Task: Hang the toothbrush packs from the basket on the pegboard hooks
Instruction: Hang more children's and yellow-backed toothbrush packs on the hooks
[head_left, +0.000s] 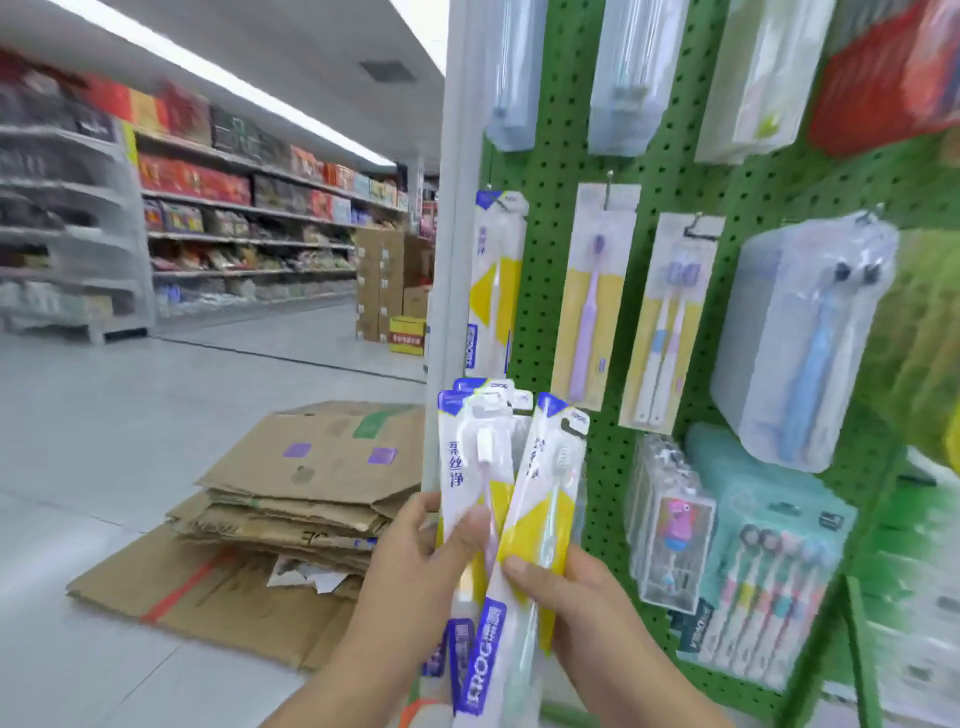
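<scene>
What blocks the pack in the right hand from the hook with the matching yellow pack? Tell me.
Nothing visible. The right hand grips the pack just below the matching yellow pack on the pegboard, with open space between.

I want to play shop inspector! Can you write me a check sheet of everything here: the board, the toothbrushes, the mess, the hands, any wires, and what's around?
Surface: green pegboard, upright, with hooks.
Job's things: left bunch of yellow-and-white packs; single pack tilted beside it; a matching hung pack on the board's left edge. Basket not seen.
Clutter: flattened cardboard piled on the floor.
Hands: left hand holds the bunch; right hand pinches the single pack.
Cables: nothing seen.
Surroundings: purple brush pack, twin pack, blue brush case, shelves of goods across the aisle, stacked boxes.
</scene>
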